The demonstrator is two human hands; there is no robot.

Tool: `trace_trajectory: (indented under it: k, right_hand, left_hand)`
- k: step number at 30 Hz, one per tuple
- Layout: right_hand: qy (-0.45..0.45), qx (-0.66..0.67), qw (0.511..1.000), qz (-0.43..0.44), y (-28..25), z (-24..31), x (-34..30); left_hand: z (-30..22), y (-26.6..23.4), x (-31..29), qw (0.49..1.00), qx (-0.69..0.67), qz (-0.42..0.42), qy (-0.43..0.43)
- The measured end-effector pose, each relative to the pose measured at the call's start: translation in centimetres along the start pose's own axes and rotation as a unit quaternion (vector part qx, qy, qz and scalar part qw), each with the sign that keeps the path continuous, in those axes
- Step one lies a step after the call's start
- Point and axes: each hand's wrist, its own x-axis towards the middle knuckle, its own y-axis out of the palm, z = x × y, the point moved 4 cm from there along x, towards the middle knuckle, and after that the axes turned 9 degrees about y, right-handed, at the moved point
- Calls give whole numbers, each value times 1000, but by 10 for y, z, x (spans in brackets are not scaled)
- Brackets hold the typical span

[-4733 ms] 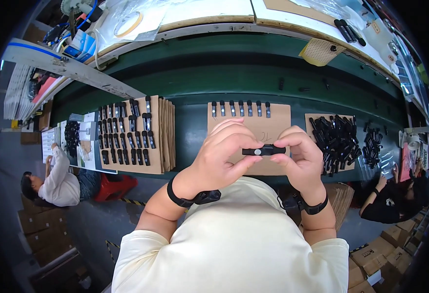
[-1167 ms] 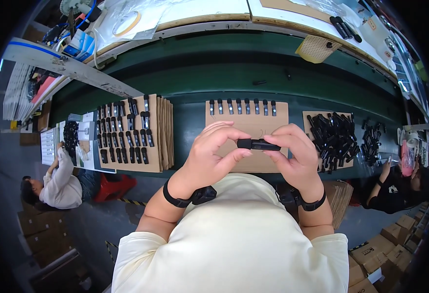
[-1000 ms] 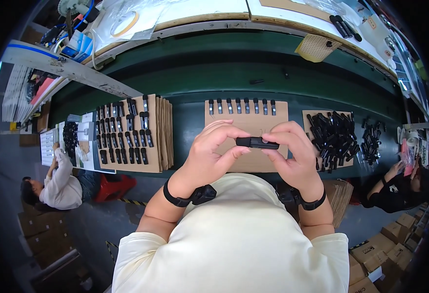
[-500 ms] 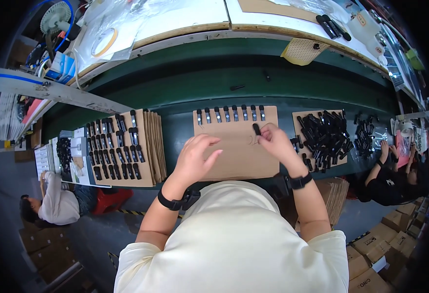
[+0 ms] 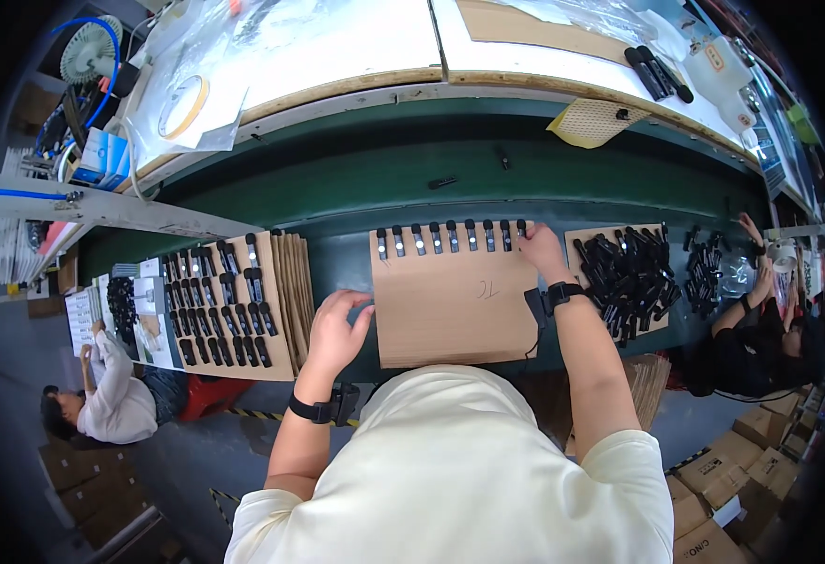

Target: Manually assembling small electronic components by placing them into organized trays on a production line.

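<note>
On the cardboard sheet [image 5: 450,320] before me, a row of several small black devices [image 5: 434,237] with rounded heads, like clip-on microphones, runs along the far edge. My right hand [image 5: 543,252] is at the far right corner, thumb and fingertips closed on the lower end of the last black device [image 5: 522,229] in that row. Next to the sheet's left edge is my left hand [image 5: 339,327], holding nothing, its fingers bent and thumb apart. Faint handwriting marks the sheet.
On the left stands a cardboard stack [image 5: 290,291] topped with rows of the same devices. To the right, a heap of black devices [image 5: 624,277] covers another cardboard. Two lie on the green surface [image 5: 337,160] farther back. Co-workers sit at left [image 5: 116,395] and right [image 5: 751,348].
My right hand has carried a black device from above the sheet to the row's right end. My left hand has moved left and nearer, off the sheet.
</note>
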Motion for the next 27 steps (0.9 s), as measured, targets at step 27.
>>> trace_trajectory:
  k: [27]
  right_hand:
    - [-102, -4, 995, 20, -33, 68, 27]
  left_hand:
    - [89, 30, 44, 998, 0, 3, -56]
